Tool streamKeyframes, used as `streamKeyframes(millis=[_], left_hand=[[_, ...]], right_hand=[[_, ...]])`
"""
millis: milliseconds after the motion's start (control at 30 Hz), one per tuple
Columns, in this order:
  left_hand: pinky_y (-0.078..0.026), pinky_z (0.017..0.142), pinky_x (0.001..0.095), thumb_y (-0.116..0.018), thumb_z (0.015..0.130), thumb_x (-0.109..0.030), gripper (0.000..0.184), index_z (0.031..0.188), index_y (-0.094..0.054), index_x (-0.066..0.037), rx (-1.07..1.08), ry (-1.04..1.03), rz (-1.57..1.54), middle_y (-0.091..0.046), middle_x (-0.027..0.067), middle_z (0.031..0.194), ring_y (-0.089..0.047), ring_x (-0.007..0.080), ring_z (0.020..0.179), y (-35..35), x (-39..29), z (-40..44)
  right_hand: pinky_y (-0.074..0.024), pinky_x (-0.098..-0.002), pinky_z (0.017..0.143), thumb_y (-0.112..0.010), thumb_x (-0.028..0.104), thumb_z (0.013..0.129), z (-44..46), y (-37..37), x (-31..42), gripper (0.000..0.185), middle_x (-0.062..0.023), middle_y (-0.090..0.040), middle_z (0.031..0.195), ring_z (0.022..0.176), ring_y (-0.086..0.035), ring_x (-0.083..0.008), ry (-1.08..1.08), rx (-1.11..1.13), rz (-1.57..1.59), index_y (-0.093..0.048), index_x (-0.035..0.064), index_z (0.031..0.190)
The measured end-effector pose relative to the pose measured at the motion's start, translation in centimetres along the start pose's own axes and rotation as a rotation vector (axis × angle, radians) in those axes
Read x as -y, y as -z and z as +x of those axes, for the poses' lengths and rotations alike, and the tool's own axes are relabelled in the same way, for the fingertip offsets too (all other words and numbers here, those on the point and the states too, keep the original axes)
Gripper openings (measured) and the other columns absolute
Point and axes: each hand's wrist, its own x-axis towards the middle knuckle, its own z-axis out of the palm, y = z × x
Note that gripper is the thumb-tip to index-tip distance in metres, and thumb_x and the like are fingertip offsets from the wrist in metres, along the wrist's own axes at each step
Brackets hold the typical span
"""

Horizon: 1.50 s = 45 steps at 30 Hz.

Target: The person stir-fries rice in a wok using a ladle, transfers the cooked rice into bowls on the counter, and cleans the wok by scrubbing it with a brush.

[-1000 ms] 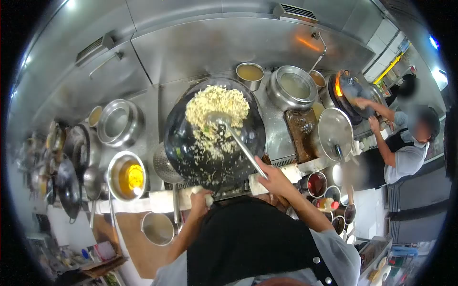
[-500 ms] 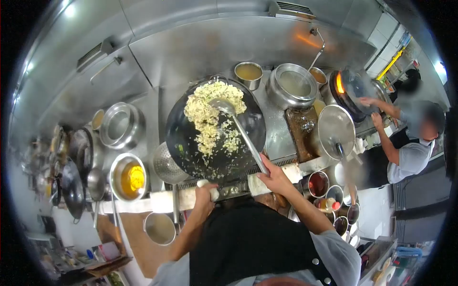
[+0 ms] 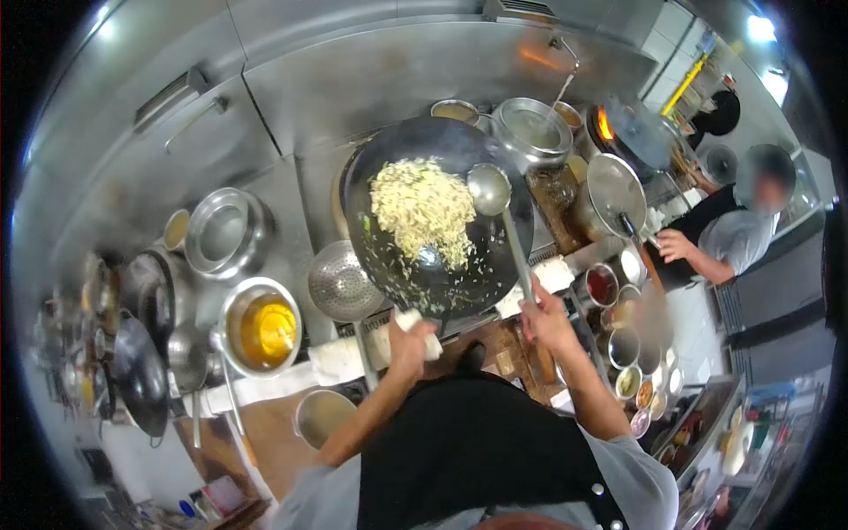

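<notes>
Both wok [image 3: 406,146] and ladle [image 3: 488,189] had moved right. Left hand [image 3: 409,349] had its fingers curled around a white cloth [image 3: 432,345] by the wok's edge; right hand [image 3: 549,323] had fingers closed around the ladle. Rice [image 3: 417,210] sat in the wok, looking mostly mixed, some bits loose.

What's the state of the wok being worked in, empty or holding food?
Holding food: the wok has a pale, grainy heap in it, with dark bare metal showing around.
</notes>
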Motion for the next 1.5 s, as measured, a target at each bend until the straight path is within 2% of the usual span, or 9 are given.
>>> streamKeyframes(millis=[133, 167, 333, 433, 533, 767, 1000, 1467, 1500], left_hand=[[-0.053, 0.062, 0.0365, -0.067, 0.074, 0.003, 0.025, 0.098, -0.062, 0.000, 0.111, 0.001, 0.086, -0.066, 0.0068, 0.083, -0.064, 0.0202, 0.070, 4.4, -1.0, 0.1], [-0.050, 0.058, 0.0362, -0.066, 0.073, 0.000, 0.013, 0.086, -0.061, -0.001, 0.151, 0.120, 0.040, -0.064, 0.0062, 0.077, -0.062, 0.0189, 0.066, 5.0, -2.2, 0.5], [-0.045, 0.053, 0.0339, -0.063, 0.078, -0.003, 0.012, 0.089, -0.059, -0.004, 0.293, 0.209, 0.125, -0.061, 0.0079, 0.075, -0.059, 0.0196, 0.061, 9.3, -0.9, -2.0], [-0.042, 0.045, 0.0316, -0.062, 0.080, -0.004, 0.013, 0.092, -0.056, -0.005, 0.362, 0.314, 0.155, -0.061, 0.0083, 0.075, -0.058, 0.0183, 0.057, 10.3, 1.3, -3.9], [-0.042, 0.043, 0.0310, -0.062, 0.080, -0.004, 0.013, 0.092, -0.056, -0.005, 0.444, 0.357, 0.188, -0.060, 0.0080, 0.074, -0.057, 0.0177, 0.056, 10.4, 3.7, -6.3], [-0.047, 0.052, 0.0327, -0.062, 0.078, -0.003, 0.008, 0.086, -0.061, 0.000, 0.697, 0.446, 0.384, -0.063, 0.0097, 0.076, -0.059, 0.0201, 0.059, 7.8, 8.4, -12.7], [-0.045, 0.044, 0.0303, -0.063, 0.075, -0.003, 0.015, 0.088, -0.057, -0.001, 0.825, 0.613, 0.618, -0.062, 0.0093, 0.072, -0.060, 0.0197, 0.056, 4.8, 15.9, -24.4], [-0.039, 0.039, 0.0300, -0.059, 0.082, -0.007, 0.015, 0.091, -0.048, -0.008, 1.014, 0.791, 0.776, -0.060, 0.0100, 0.071, -0.050, 0.0186, 0.046, 1.5, -1.1, -15.0], [-0.038, 0.038, 0.0296, -0.059, 0.083, -0.005, 0.012, 0.089, -0.049, -0.007, 1.002, 0.759, 0.654, -0.060, 0.0105, 0.069, -0.049, 0.0183, 0.044, 5.5, -3.0, -6.1]], right_hand=[[-0.0368, -0.0294, 0.046, -0.057, 0.013, 0.104, -7.6, -7.4, -0.2, 0.062, 0.0012, -0.050, 0.073, 0.053, -0.048, -0.0128, -0.313, 0.279, 0.733, -0.029, 0.0181, 0.160], [-0.0319, -0.0271, 0.045, -0.053, 0.018, 0.106, -9.5, -8.4, 0.6, 0.039, 0.0022, -0.047, 0.074, 0.053, -0.043, -0.0099, -0.400, 0.275, 0.884, -0.047, 0.0249, 0.144], [-0.0316, -0.0253, 0.046, -0.050, 0.019, 0.108, -17.8, -7.7, -2.8, 0.011, 0.0049, -0.044, 0.076, 0.053, -0.043, -0.0079, -0.465, 0.296, 1.236, -0.046, 0.0212, 0.117], [-0.0328, -0.0248, 0.042, -0.053, 0.018, 0.105, -23.3, -6.3, -5.5, 0.048, 0.0034, -0.044, 0.075, 0.050, -0.042, -0.0090, -0.442, 0.167, 1.251, -0.040, 0.0235, 0.151], [-0.0336, -0.0247, 0.041, -0.057, 0.018, 0.103, -29.5, -5.3, -8.2, 0.065, 0.0021, -0.044, 0.073, 0.048, -0.041, -0.0099, -0.265, 0.103, 1.262, -0.029, 0.0248, 0.162], [-0.0349, -0.0255, 0.041, -0.061, 0.016, 0.100, -44.9, -6.4, -13.3, 0.069, 0.0009, -0.045, 0.072, 0.048, -0.044, -0.0107, -0.052, -0.201, 1.429, -0.031, 0.0232, 0.161], [-0.0399, -0.0247, 0.046, -0.058, 0.012, 0.100, -59.3, -7.8, -20.0, 0.067, 0.0020, -0.045, 0.074, 0.053, -0.045, -0.0084, -0.054, -0.567, 1.483, -0.031, 0.0174, 0.161], [-0.0334, -0.0248, 0.043, -0.057, 0.012, 0.099, -49.1, -19.0, -6.2, 0.051, 0.0021, -0.046, 0.072, 0.050, -0.043, -0.0089, 0.191, -0.848, 1.654, -0.044, 0.0218, 0.148], [-0.0322, -0.0261, 0.042, -0.058, 0.014, 0.101, -41.4, -22.7, -5.2, 0.037, 0.0013, -0.045, 0.073, 0.049, -0.043, -0.0099, 0.200, -0.766, 1.596, -0.047, 0.0240, 0.135]])
